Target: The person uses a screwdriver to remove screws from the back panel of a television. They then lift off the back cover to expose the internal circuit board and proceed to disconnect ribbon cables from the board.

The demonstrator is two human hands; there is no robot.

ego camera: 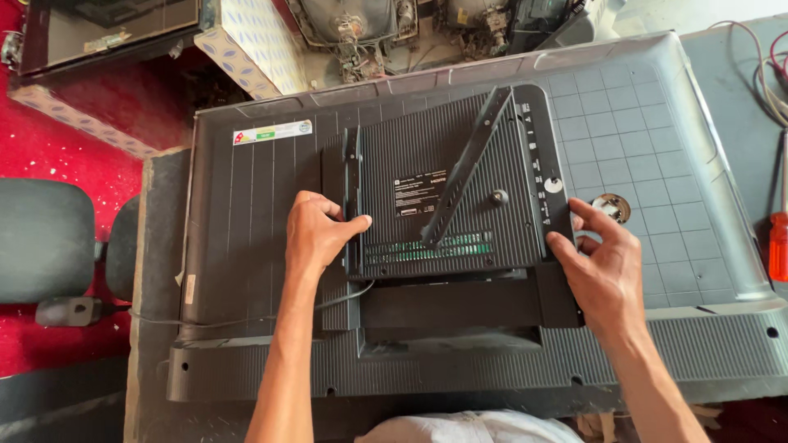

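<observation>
**Black ribbed cover panel gripped at both side edges**

Black ribbed cover panel (447, 184) lies flat on the middle of the grey television back (640, 123), which rests face down on the bench. Starting at the far left, a dark swivel chair (45, 238) stands on red floor, well apart from the work. Next comes a white rectangular label with red and green marks (272, 132), stuck near the set's upper left corner. The left hand (316, 234) curls round the panel's left edge, thumb on top, fingers partly closed on it. A dark metal bracket arm (468, 164) crosses the panel on a slant, from lower centre up toward the right. A small white label (420, 197) sits on the panel beside it. The right hand (603, 262) clasps the panel's lower right corner, fingers spread and bent. Both hands are equally near, one each side; the panel lies between them. A red-handled screwdriver (778, 238) lies at the far right.
</observation>
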